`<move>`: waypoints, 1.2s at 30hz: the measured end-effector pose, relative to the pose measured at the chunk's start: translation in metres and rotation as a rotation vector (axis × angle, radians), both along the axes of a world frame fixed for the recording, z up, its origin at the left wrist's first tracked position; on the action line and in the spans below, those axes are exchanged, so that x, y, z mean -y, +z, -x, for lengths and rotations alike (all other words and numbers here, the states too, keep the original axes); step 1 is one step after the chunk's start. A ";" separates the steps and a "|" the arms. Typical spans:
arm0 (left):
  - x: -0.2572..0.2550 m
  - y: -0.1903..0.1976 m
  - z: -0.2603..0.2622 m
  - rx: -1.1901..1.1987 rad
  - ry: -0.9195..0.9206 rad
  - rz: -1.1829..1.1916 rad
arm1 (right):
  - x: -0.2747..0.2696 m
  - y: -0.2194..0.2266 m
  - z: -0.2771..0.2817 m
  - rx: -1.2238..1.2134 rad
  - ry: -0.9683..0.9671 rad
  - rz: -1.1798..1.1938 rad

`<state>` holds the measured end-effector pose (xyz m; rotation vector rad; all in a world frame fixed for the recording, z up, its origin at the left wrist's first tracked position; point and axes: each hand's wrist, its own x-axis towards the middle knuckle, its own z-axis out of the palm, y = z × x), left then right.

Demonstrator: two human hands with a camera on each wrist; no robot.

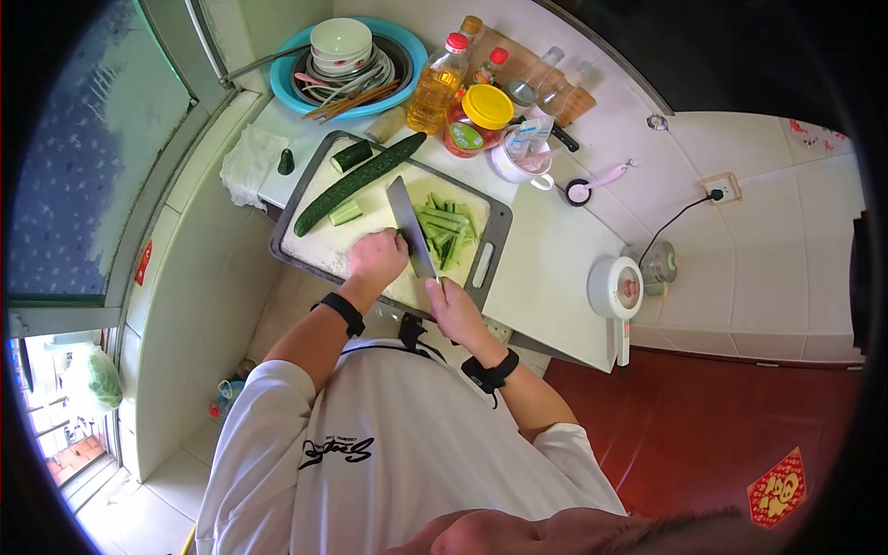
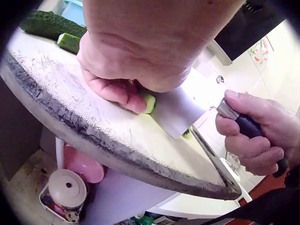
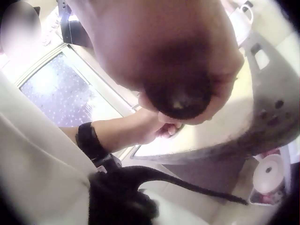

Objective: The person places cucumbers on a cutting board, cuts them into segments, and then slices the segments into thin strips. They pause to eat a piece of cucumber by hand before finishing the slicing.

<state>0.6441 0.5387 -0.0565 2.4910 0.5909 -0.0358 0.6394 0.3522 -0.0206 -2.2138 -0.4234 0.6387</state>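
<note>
On the white cutting board [image 1: 324, 245] my left hand [image 1: 376, 257] curls over a short cucumber piece [image 2: 149, 102], fingertips pressing it down. My right hand [image 1: 453, 310] grips the dark handle of a cleaver [image 1: 410, 227]; its blade [image 2: 176, 110] stands against the piece's cut end. A pile of cut cucumber sticks [image 1: 446, 227] lies just right of the blade. A whole cucumber [image 1: 356, 180] and two short cucumber chunks [image 1: 350, 157] lie at the far side of the board. In the right wrist view the handle end [image 3: 180, 101] shows inside my closed fist.
The board sits in a grey tray [image 1: 495, 245] on a white counter. Behind it stand an oil bottle [image 1: 435, 88], a yellow-lidded jar [image 1: 476, 120], a white mug [image 1: 523, 157] and a blue basin of dishes [image 1: 347, 65]. A small white appliance [image 1: 618, 291] stands at the right edge.
</note>
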 end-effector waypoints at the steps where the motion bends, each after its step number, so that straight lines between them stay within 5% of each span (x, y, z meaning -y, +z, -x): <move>1: 0.000 -0.001 0.000 0.000 -0.004 -0.004 | 0.003 -0.001 0.000 -0.013 0.013 0.005; 13: 0.003 0.002 0.001 0.005 0.011 0.001 | 0.027 0.041 0.025 -0.096 0.030 0.074; 23: 0.001 -0.003 0.003 0.050 -0.012 -0.016 | -0.010 0.000 -0.006 0.042 0.017 0.021; 28: -0.008 -0.006 0.004 0.057 -0.005 -0.016 | -0.009 0.020 -0.020 -0.199 -0.068 0.058; 32: -0.017 -0.010 0.013 0.140 0.023 -0.047 | -0.001 0.007 -0.021 -0.085 -0.059 -0.011; 36: -0.017 0.005 0.015 -0.045 -0.046 -0.006 | -0.004 0.018 -0.003 -0.032 -0.050 -0.013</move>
